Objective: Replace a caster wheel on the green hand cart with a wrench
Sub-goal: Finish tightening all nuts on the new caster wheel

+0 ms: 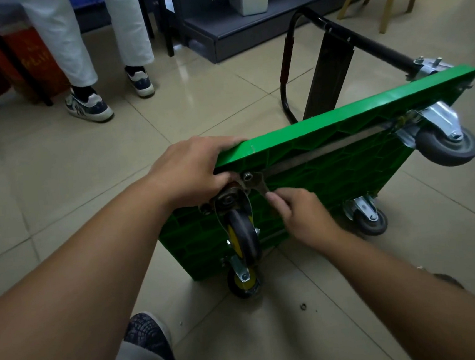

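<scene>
Tile floor [84,171], green cart [345,169] on edge: left hand [191,169] clamps its corner, right hand [301,217] pinches wrench [257,182] at 1 o'clock of caster [243,234].

Left hand [191,169] wraps the corner of the green cart [341,123], fingertips out of sight over the deck edge; right hand [301,217] pinches the wrench [255,182] and covers the whole handle, only the head showing; whether that head sits on the bolt [248,175], impossible to tell; the near caster wheel [243,237] overlaps the top of the lower caster [243,283]; a speck [303,307] on the tiles, nut or washer, too small to call; bystander [73,50] cut off at the top edge, legs only; a dark shape [449,280] tucked behind the right forearm, unreadable; both forearms run off the bottom edge.
</scene>
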